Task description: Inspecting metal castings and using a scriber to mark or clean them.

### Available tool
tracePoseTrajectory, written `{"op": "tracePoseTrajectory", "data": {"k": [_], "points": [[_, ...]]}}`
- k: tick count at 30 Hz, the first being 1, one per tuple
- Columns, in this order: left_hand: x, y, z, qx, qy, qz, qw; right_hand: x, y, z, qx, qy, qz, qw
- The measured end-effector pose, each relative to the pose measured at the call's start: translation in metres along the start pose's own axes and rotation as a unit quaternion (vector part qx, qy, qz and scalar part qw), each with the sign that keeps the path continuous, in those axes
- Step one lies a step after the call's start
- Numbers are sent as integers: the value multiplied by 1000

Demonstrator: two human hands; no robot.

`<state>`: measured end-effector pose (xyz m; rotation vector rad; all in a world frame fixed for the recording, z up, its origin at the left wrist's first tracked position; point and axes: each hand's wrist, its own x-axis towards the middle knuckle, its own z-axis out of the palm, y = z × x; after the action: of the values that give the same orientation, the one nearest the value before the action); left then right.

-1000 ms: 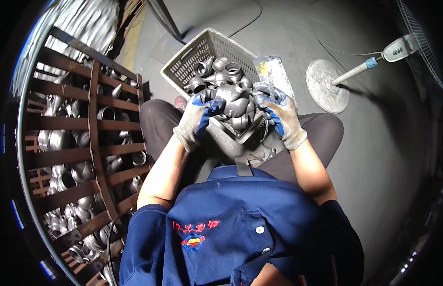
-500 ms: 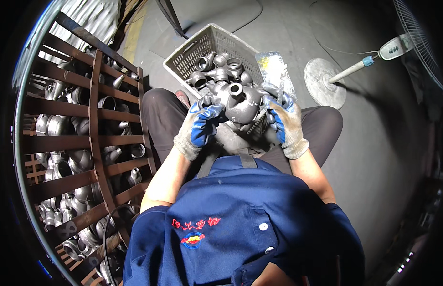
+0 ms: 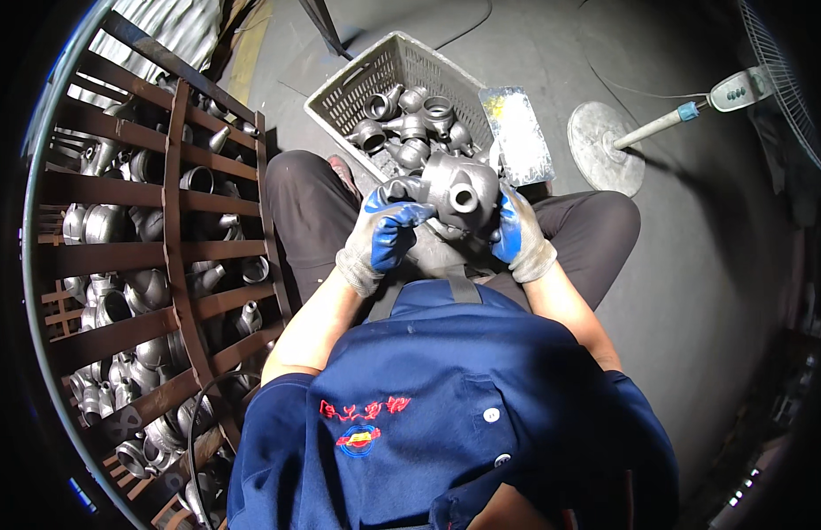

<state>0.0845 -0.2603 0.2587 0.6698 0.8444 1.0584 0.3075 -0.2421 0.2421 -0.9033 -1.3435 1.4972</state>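
1. Left gloved hand [image 3: 391, 231]: fingers curled, gripping pipe-necked metal casting [image 3: 448, 182].
2. Right gloved hand [image 3: 520, 233]: fingers bent, holding its right side.
3. Casting: between hands, near slotted plastic crate [image 3: 350, 92].

A pedestal fan [image 3: 653, 128] stands on grey floor [image 3: 552, 66], silvery sheeting [image 3: 174, 34] upper left.

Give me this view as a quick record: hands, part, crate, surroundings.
Left hand: gloved, gripping a metal part
Right hand: gloved, at the metal part's right, fingers partly hidden
Metal part: grey, rounded, short open spout
Crate: slotted, holding loose metal pieces
By crate's right edge: pale rectangular panel
Far left: brown slatted rack holding more metalware
Far right: standing fan
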Motion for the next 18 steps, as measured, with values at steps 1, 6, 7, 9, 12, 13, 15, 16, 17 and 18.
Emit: {"op": "tracePoseTrajectory", "data": {"k": [1,6,7,9,12,13,15,16,17,18], "points": [[0,0,8,24,4,34,999,0,2,-2,-95,-7,-27,995],[-5,15,21,62,3,-41,997,3,7,-7,-131,3,-23,991],[-6,17,22,63,-1,-44,997,4,7,-6,-124,9,-23,992],[-7,18,23,46,-10,-39,998,3,3,-9,-274,1,-140,951],[-6,16,20,78,-11,-30,996,5,-1,-9,-219,-2,-122,968],[-6,15,19,82,-16,-27,996,6,-2,-9,-216,-4,-134,967],[-5,13,18,55,-12,-48,997,10,-1,-7,-152,27,-102,983],[-4,12,18,54,-14,-49,997,12,-1,-5,-75,31,-102,991],[-4,12,17,64,-21,-56,996,14,1,-4,-83,39,-93,991],[-3,11,17,74,-27,-62,995,18,2,-3,64,80,-16,995]]}}
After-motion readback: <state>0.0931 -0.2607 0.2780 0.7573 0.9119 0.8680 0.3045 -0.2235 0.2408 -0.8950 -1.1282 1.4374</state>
